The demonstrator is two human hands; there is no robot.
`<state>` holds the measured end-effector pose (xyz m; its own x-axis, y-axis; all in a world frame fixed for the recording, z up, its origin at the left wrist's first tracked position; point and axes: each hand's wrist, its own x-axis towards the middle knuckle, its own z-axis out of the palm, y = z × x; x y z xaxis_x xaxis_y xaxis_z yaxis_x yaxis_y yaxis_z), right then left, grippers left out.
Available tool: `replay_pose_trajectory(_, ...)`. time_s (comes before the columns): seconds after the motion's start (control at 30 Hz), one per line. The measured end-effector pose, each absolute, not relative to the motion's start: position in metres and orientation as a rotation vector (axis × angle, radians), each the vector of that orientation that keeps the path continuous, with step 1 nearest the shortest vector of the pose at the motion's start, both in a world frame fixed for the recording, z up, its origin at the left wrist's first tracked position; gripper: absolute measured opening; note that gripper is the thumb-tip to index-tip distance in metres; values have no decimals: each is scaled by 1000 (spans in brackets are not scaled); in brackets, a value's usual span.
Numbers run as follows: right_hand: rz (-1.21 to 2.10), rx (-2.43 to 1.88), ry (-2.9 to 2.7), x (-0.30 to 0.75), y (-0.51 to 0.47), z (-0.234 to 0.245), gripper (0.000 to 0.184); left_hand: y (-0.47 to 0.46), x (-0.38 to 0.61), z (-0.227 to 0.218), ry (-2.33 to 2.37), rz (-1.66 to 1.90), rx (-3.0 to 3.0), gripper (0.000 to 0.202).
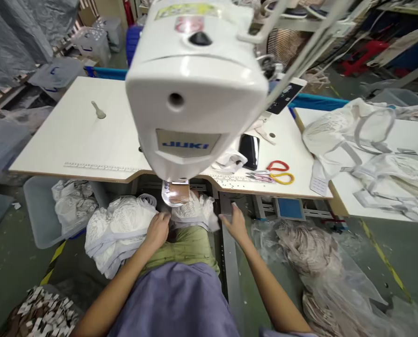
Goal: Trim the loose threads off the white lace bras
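Note:
A white lace bra point(196, 211) with a grey band lies over the lap, under the round metal arm point(171, 195) of a white JUKI sewing machine point(195, 89). My left hand point(157, 230) is closed, its fingertips at the bra's left edge. A pile of similar white lace bras point(121, 224) hangs just left of that hand. To the right of the bra, my right hand point(236, 224) is held apart from it, thumb and forefinger spread. Something small and whitish shows at its forefinger tip, too small to name.
The white table point(90, 131) carries red-and-yellow scissors point(281, 173), a phone point(249, 150) and a ruler point(100, 166). More bras point(349, 126) lie on the right table. A plastic bin point(37, 215) stands at left; bagged beige fabric point(310, 248) is on the floor.

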<state>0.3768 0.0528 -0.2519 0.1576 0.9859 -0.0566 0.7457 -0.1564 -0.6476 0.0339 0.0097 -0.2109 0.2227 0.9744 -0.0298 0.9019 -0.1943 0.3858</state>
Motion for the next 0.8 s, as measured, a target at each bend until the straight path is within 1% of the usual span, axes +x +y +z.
replay_pose_trajectory(0.07,760,-1774,-1847,341,55,-259,77,-4,14,-202,1786,276,2145,41)
replay_pose_trajectory(0.13,773,-1590,-2075,308,58,-262,77,-18,-20,-189,1892,235,2098,48)
replay_pose_trajectory(0.2,679,-1511,-2207,281,63,-260,69,-33,-58,-180,2017,168,2035,61)
replay_pose_trajectory(0.27,583,-1515,-2176,258,66,-253,59,-47,-89,-178,2064,91,1988,65)
replay_pose_trajectory(0.3,577,-1503,-2132,247,65,-246,54,-52,-99,-179,2050,62,1982,60)
replay_pose_trajectory(0.37,672,-1421,-2061,228,59,-228,46,-59,-112,-183,1982,39,2002,45)
replay_pose_trajectory(0.43,875,-1313,-2008,212,47,-207,40,-61,-115,-184,1915,48,2034,33)
replay_pose_trajectory(0.57,1270,-1089,-1966,193,19,-177,26,-58,-116,-173,1767,72,2100,15)
replay_pose_trajectory(0.6,1344,-1054,-1972,192,13,-173,22,-57,-117,-170,1717,76,2121,13)
replay_pose_trajectory(0.67,1474,-1038,-1973,194,4,-171,17,-54,-118,-162,1612,93,2164,14)
replay_pose_trajectory(0.8,1642,-1106,-1930,206,-10,-166,17,-53,-112,-137,1490,197,2239,16)
